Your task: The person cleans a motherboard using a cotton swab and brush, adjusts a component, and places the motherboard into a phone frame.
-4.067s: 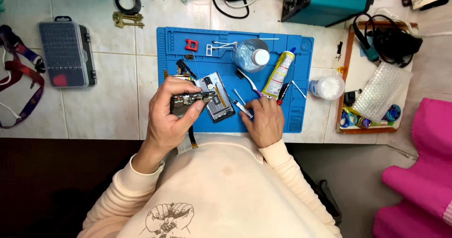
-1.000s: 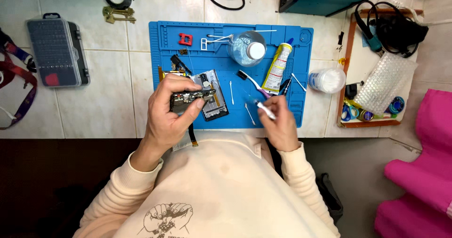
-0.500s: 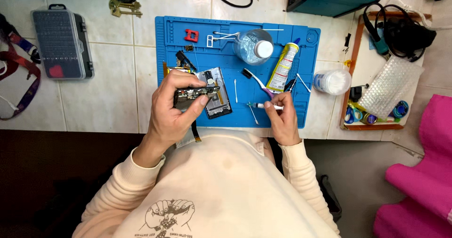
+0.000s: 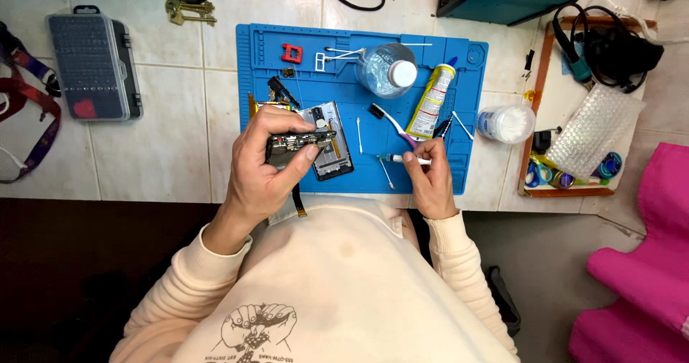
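Presently the left hand clamps a small circuit board above the blue mat, long axis three-to-nine, while at three o'clock the right hand pinches a slim white tool pointing toward it.

Cream sweatshirt, ribbed cuffs, dark chest graphic
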